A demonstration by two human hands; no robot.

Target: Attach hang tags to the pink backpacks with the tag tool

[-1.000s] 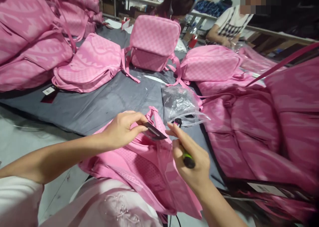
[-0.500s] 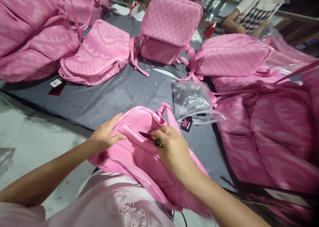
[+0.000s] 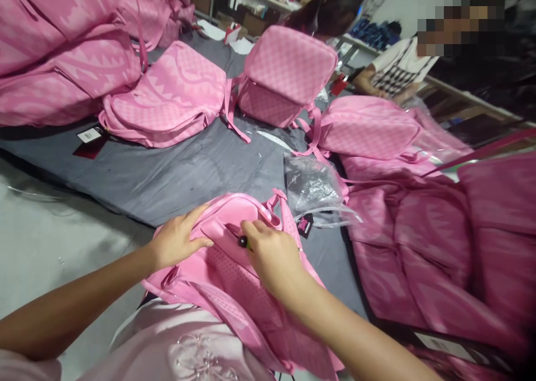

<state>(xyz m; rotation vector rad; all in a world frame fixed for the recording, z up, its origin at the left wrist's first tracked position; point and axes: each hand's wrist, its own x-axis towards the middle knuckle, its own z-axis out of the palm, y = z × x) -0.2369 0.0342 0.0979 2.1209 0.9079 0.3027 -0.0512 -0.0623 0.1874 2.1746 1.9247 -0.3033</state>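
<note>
Two hands are placed at the open bag (image 3: 234, 270), by the near edge of the bench (image 3: 188, 174). Its pocket (image 3: 215, 231) could be snagged or marked by the tool (image 3: 242, 241), since the black end juts from the right hand (image 3: 278, 258); the bag could also slump if its edge is let go by the left hand (image 3: 178, 240). The tool is enclosed by curled right fingers beside the pocket's mouth; anything else pinched there cannot be made out. The bag's edge is touched by spread left fingers and thumb, how firmly cannot be told.
</note>
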